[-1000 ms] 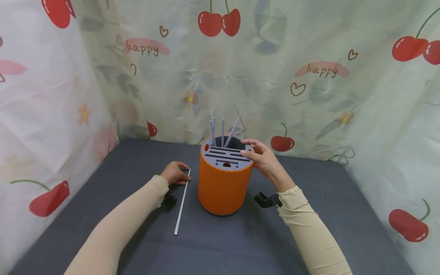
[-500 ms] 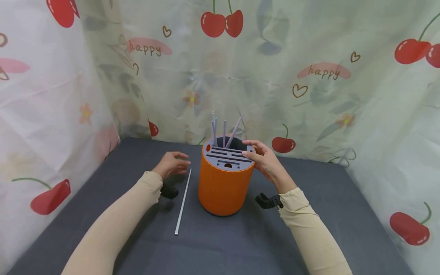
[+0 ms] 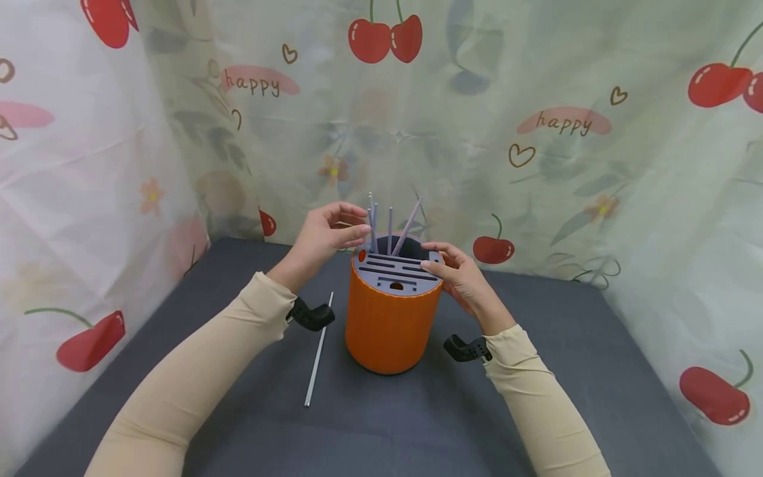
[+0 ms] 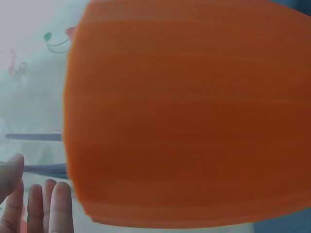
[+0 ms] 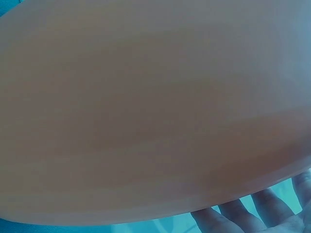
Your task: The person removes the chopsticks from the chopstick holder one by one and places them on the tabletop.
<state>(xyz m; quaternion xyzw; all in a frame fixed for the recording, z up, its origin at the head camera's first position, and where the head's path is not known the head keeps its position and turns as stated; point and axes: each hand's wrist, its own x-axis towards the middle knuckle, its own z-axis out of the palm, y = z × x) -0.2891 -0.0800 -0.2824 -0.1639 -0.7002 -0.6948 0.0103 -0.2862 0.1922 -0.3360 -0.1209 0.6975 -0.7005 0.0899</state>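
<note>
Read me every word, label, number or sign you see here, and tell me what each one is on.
"happy": left pink patch on the hanging cloth, head view.
"happy": right pink patch on the same cloth, head view.
Faint pink marks on the cloth, left wrist view: too blurred to read.
The orange holder shows no readable text.

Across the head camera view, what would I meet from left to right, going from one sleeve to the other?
Left sleeve, silver rod, orange holder, right hand at the holder's rim, right sleeve.
</note>
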